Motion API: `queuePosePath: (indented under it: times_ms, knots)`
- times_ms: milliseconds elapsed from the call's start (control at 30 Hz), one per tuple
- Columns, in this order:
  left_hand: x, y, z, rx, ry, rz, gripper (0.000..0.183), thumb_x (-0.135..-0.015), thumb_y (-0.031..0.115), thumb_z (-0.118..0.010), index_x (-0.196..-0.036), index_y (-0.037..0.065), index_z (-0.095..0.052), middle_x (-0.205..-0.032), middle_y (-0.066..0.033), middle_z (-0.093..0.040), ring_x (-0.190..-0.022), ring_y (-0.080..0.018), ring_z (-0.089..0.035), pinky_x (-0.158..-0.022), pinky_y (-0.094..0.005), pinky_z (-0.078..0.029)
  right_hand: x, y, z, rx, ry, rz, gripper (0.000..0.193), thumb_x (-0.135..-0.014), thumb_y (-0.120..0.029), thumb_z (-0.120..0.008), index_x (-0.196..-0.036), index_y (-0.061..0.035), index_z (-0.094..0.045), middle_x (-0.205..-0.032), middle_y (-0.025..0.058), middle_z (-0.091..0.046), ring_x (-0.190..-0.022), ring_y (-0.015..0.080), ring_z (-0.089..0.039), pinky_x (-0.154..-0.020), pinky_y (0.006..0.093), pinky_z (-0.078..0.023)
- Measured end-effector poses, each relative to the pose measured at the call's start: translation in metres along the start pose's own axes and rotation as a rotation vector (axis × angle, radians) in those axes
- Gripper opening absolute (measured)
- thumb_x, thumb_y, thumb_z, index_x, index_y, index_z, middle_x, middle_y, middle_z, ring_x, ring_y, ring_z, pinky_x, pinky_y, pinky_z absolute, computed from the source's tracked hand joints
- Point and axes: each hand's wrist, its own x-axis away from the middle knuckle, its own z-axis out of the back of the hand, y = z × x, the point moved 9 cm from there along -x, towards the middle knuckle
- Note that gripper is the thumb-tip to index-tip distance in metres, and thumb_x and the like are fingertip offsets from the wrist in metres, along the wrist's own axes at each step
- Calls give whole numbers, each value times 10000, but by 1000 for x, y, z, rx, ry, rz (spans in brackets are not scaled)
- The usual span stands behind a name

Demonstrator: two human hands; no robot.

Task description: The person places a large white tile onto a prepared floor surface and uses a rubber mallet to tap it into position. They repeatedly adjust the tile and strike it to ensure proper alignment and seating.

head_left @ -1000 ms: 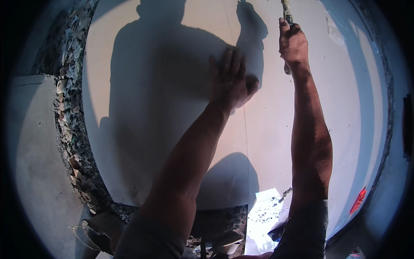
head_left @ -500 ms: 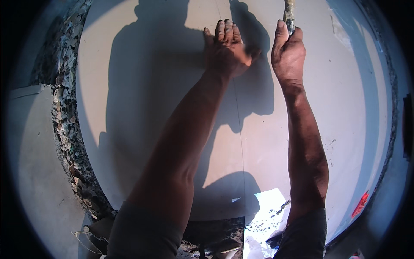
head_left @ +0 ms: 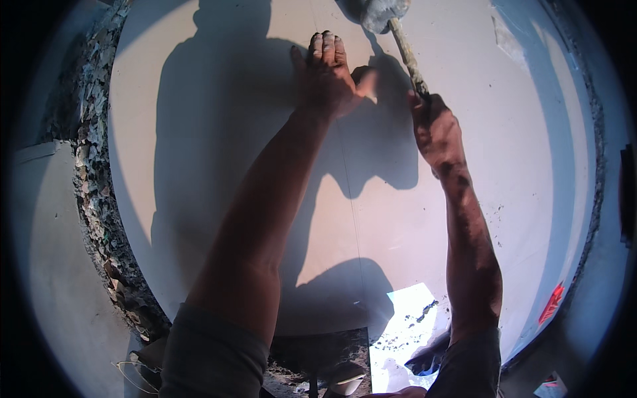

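Pressed flat on a large pale panel, my left hand has its fingers stretched upward and its thumb out to the right, slightly blurred. A little to its right, my right hand is closed around the lower end of a wooden mallet handle. The mallet's grey, rounded head stands above and between both hands, cut off by the upper edge of the picture. A thin dark line runs up the panel below my left hand. My shadow covers much of the panel's left half.
A rough, crumbly broken edge borders the panel on the left, with a grey flat surface beyond it. A small red mark shows at lower right. Below lie dark debris and a brightly sunlit patch.
My right hand has come lower, and the mallet's head has swung into view, its handle now leaning left. My left hand stays flat on the panel, slightly farther left in the picture.
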Motion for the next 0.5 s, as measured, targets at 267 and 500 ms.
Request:
queuePosePath:
  times_ms: [267, 500]
  knots:
    - [-2, -1, -11, -49, -9, 16, 923, -897, 693, -307, -1494, -4, -207, -1578, -135, -185, -1477, -268, -89, -1152, -571, -3, 87, 90, -48, -505, -64, -293, 560, -992, -509, -425, -949, 40, -532, -668, 151, -585, -498, 217, -583, -457, 360, -469]
    - [128, 50, 20, 58, -31, -265, 804, -903, 548, -487, -1379, -92, -389, -1484, -263, -320, -1415, -377, -248, -1139, -590, -119, 87, 73, -37, -456, -22, -283, 563, -990, -493, -431, -948, 62, -514, -615, 102, -567, -497, 198, -624, -438, 318, -508]
